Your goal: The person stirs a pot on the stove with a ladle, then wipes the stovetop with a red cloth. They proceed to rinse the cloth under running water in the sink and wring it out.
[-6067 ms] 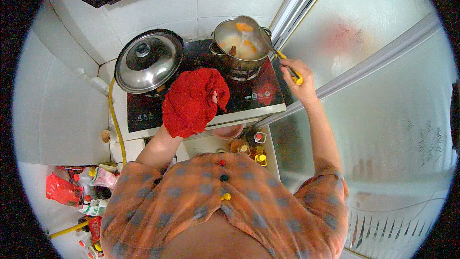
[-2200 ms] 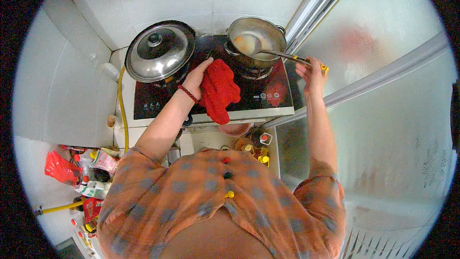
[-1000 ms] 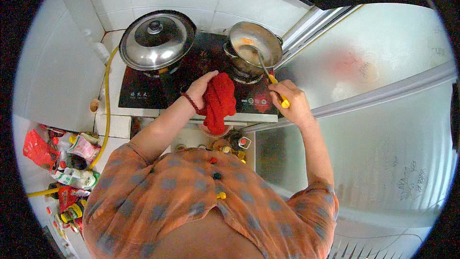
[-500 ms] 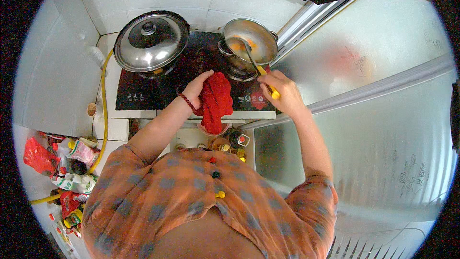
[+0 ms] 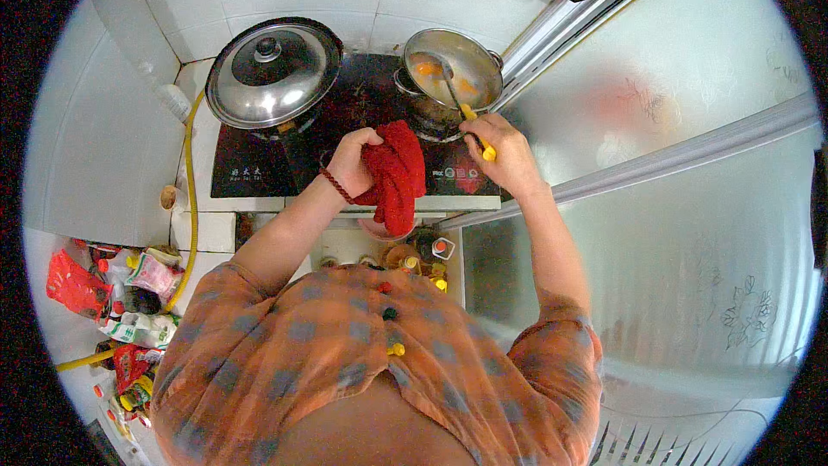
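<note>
My left hand [image 5: 354, 160] grips a red cloth [image 5: 397, 174], which hangs over the front of the black hob [image 5: 293, 168]. My right hand [image 5: 504, 155] is closed round the yellow handle of a metal ladle [image 5: 457, 100], whose head is in an open steel pot [image 5: 429, 108] on the right burner. Inside the pot are orange pieces in pale liquid. On the left burner stands a wide pan covered by a domed steel lid [image 5: 267, 86] with a black knob.
A yellow hose [image 5: 191, 216] runs down left of the hob. Bags and bottles [image 5: 142, 328] crowd the lower left; bottles [image 5: 440, 250] and a pink bowl [image 5: 384, 229] sit below the hob's front. A frosted glass panel [image 5: 673, 259] borders the right.
Six seconds ago the red cloth covered my left hand; now it is bunched in my fingers. My right hand has moved down and left from then, still gripping the ladle.
</note>
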Action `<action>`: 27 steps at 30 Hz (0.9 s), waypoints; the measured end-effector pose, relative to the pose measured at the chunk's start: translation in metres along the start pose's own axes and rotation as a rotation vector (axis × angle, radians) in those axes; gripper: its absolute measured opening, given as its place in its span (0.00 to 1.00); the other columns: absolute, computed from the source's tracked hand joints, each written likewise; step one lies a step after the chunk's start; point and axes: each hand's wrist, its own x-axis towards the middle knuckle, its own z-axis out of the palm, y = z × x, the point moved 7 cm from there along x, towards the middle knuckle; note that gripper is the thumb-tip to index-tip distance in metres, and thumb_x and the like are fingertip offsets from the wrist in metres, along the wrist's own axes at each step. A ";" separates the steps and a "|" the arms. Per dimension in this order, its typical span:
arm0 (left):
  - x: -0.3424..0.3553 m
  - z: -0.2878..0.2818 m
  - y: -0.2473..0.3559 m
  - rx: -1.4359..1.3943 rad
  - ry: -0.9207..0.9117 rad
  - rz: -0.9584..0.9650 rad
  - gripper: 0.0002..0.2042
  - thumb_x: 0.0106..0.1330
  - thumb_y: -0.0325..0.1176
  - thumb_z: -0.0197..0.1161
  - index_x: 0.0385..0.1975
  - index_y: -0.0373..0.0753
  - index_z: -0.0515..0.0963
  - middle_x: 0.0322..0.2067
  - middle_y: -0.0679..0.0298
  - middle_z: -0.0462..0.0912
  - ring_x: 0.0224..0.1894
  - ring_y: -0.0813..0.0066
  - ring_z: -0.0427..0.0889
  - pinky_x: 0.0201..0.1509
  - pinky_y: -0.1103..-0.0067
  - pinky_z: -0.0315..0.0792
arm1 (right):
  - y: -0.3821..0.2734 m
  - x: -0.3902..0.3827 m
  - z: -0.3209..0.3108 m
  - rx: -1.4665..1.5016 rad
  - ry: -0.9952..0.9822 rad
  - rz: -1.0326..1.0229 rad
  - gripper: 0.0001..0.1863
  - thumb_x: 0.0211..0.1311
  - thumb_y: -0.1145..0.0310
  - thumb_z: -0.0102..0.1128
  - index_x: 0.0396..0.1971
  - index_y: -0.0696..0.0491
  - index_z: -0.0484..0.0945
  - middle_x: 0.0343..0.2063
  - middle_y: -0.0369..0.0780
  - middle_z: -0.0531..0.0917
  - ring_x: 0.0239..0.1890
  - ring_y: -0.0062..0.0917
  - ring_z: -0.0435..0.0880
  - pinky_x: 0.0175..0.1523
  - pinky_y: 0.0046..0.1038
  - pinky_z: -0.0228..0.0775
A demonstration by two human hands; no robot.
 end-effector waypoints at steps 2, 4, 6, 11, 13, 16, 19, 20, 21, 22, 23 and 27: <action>-0.004 0.008 0.000 0.015 -0.001 -0.013 0.18 0.53 0.31 0.51 0.45 0.33 0.74 0.44 0.53 0.80 0.47 0.55 0.78 0.59 0.62 0.67 | 0.011 0.001 0.002 -0.029 0.051 0.014 0.10 0.50 0.76 0.61 0.35 0.53 0.78 0.33 0.45 0.79 0.33 0.41 0.79 0.39 0.36 0.74; -0.012 0.015 -0.002 0.054 0.023 0.000 0.16 0.54 0.28 0.50 0.44 0.34 0.74 0.42 0.55 0.80 0.46 0.58 0.78 0.57 0.64 0.69 | 0.014 -0.013 -0.003 -0.063 -0.032 0.084 0.10 0.50 0.77 0.62 0.35 0.53 0.78 0.32 0.45 0.79 0.32 0.41 0.79 0.37 0.36 0.74; -0.012 0.005 -0.002 0.053 0.034 0.004 0.17 0.55 0.28 0.50 0.44 0.34 0.74 0.43 0.55 0.80 0.47 0.58 0.78 0.57 0.64 0.69 | 0.000 -0.022 -0.013 -0.068 -0.081 0.070 0.10 0.50 0.77 0.62 0.35 0.53 0.78 0.31 0.44 0.79 0.31 0.40 0.79 0.37 0.36 0.73; -0.012 0.012 -0.008 0.074 0.001 -0.018 0.17 0.55 0.28 0.49 0.45 0.34 0.74 0.44 0.55 0.80 0.47 0.58 0.78 0.57 0.64 0.69 | -0.017 -0.006 -0.011 0.019 -0.045 0.026 0.09 0.50 0.77 0.62 0.34 0.54 0.79 0.31 0.45 0.79 0.34 0.40 0.80 0.38 0.35 0.73; -0.013 0.018 -0.009 0.076 -0.038 -0.028 0.17 0.56 0.29 0.50 0.46 0.34 0.73 0.44 0.55 0.80 0.48 0.58 0.78 0.58 0.64 0.69 | 0.007 0.004 -0.001 0.010 0.027 -0.002 0.09 0.50 0.77 0.62 0.34 0.54 0.79 0.30 0.45 0.79 0.34 0.41 0.79 0.38 0.35 0.73; -0.014 0.012 -0.009 0.095 0.057 -0.024 0.16 0.58 0.30 0.50 0.46 0.35 0.73 0.44 0.56 0.80 0.47 0.59 0.78 0.58 0.64 0.69 | 0.021 -0.004 -0.003 -0.023 0.044 0.030 0.09 0.50 0.76 0.62 0.34 0.54 0.79 0.30 0.45 0.79 0.32 0.41 0.79 0.38 0.36 0.73; -0.013 0.005 -0.007 0.089 0.035 -0.008 0.15 0.59 0.30 0.50 0.46 0.35 0.74 0.44 0.56 0.80 0.47 0.60 0.78 0.57 0.65 0.69 | 0.000 -0.024 -0.021 -0.068 -0.074 0.077 0.08 0.50 0.76 0.62 0.33 0.55 0.79 0.29 0.45 0.79 0.31 0.39 0.79 0.37 0.35 0.73; -0.012 0.003 -0.007 0.093 0.030 -0.001 0.15 0.59 0.30 0.50 0.46 0.35 0.74 0.44 0.57 0.80 0.47 0.60 0.78 0.57 0.65 0.69 | -0.005 -0.024 -0.023 -0.046 -0.069 0.057 0.09 0.50 0.76 0.62 0.33 0.55 0.79 0.29 0.45 0.79 0.31 0.39 0.79 0.37 0.35 0.73; -0.010 0.000 -0.006 0.097 0.026 0.006 0.15 0.59 0.29 0.51 0.46 0.35 0.74 0.44 0.57 0.80 0.47 0.60 0.78 0.57 0.65 0.69 | -0.013 -0.021 -0.022 -0.024 -0.064 0.037 0.09 0.50 0.76 0.62 0.33 0.55 0.79 0.29 0.45 0.79 0.31 0.39 0.79 0.37 0.35 0.74; -0.009 0.000 -0.007 0.102 0.019 0.004 0.15 0.59 0.29 0.51 0.46 0.35 0.74 0.44 0.57 0.80 0.47 0.60 0.78 0.57 0.65 0.69 | -0.019 -0.022 -0.021 -0.005 -0.058 0.026 0.09 0.50 0.76 0.63 0.33 0.55 0.79 0.29 0.45 0.79 0.31 0.39 0.79 0.37 0.35 0.74; -0.008 0.001 -0.008 0.108 0.013 0.002 0.15 0.60 0.29 0.51 0.46 0.36 0.74 0.44 0.58 0.80 0.47 0.60 0.78 0.57 0.65 0.69 | -0.014 -0.018 -0.014 -0.013 -0.061 0.048 0.09 0.50 0.76 0.62 0.33 0.54 0.79 0.29 0.46 0.79 0.33 0.39 0.79 0.38 0.35 0.74; -0.010 0.011 -0.014 0.093 0.016 -0.026 0.14 0.61 0.30 0.53 0.46 0.37 0.74 0.44 0.58 0.80 0.47 0.61 0.78 0.57 0.65 0.69 | 0.019 -0.004 0.000 0.013 0.088 -0.031 0.09 0.51 0.75 0.62 0.35 0.53 0.79 0.30 0.46 0.79 0.33 0.40 0.80 0.38 0.35 0.74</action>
